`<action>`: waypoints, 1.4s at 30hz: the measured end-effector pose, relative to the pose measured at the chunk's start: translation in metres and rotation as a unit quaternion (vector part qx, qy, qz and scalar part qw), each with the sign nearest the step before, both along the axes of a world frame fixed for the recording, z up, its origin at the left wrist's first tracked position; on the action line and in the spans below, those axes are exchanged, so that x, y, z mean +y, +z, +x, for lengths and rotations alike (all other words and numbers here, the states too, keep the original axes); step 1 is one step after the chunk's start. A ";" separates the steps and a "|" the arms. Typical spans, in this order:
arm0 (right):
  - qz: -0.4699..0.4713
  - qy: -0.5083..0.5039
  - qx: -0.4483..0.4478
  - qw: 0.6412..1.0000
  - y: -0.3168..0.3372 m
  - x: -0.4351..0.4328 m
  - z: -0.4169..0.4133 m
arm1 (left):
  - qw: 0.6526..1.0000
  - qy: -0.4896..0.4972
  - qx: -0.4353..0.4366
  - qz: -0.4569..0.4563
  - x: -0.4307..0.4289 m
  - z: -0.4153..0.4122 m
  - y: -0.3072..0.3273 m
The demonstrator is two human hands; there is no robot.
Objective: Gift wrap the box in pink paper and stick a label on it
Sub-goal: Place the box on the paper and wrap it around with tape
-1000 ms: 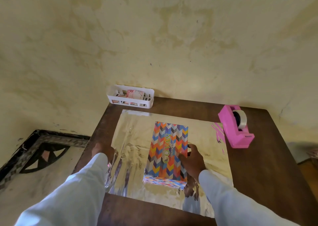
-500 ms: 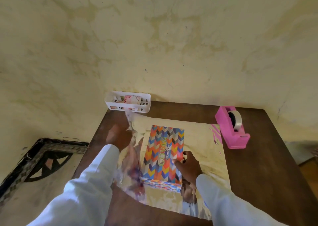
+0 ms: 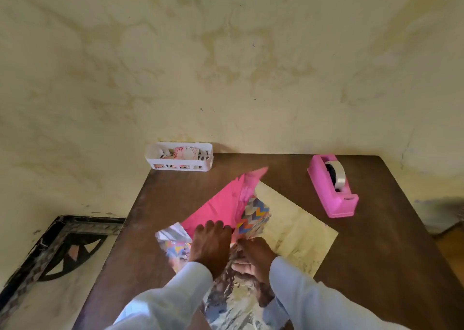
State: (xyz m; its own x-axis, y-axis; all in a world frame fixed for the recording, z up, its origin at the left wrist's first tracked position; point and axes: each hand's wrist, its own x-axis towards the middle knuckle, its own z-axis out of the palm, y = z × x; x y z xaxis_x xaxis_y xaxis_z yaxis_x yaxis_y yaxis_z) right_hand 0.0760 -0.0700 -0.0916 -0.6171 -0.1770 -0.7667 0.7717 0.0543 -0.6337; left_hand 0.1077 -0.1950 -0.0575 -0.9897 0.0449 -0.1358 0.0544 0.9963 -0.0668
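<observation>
Wrapping paper [image 3: 296,225] mirror-glossy inside, matt pink outside, on a smooth brown wooden table [image 3: 376,254]; white plastic basket [image 3: 179,165].

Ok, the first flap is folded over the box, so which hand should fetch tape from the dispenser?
Probably the right hand. The pink tape dispenser sits on the table's right side, nearer that hand, while the left hand lies across the pink paper folded over the box and can pin it.

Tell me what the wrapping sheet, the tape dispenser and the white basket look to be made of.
Wrapping sheet: thin foil-backed paper, it seems; the upturned side mirrors the wall, and the folded-over flap is matte pink.
Tape dispenser: moulded pink plastic, smooth with a slight sheen, probably.
White basket: rigid white plastic with slotted walls.
</observation>
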 end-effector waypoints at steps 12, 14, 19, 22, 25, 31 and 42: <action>0.501 0.461 0.534 0.500 0.031 0.030 -0.089 | 0.996 -0.004 0.071 0.049 -0.015 0.014 -0.018; 0.497 0.534 0.496 0.471 0.027 0.029 -0.087 | 0.996 0.002 0.061 0.057 -0.015 0.014 -0.019; 0.473 0.552 0.490 0.482 0.009 0.030 -0.082 | 0.996 0.069 -0.016 0.052 -0.011 0.025 -0.019; 0.473 0.526 0.498 0.502 0.004 0.033 -0.080 | 0.994 0.100 -0.035 0.002 -0.017 0.033 -0.022; 0.496 0.516 0.490 0.497 0.000 0.037 -0.076 | 0.996 0.083 -0.012 0.000 -0.033 0.036 -0.032; 0.543 0.475 0.480 0.499 -0.011 0.043 -0.052 | 0.996 0.023 0.080 0.027 -0.065 0.022 -0.046; 0.564 0.398 0.529 0.493 -0.009 0.056 -0.037 | 0.904 0.329 0.149 0.231 -0.095 -0.019 -0.009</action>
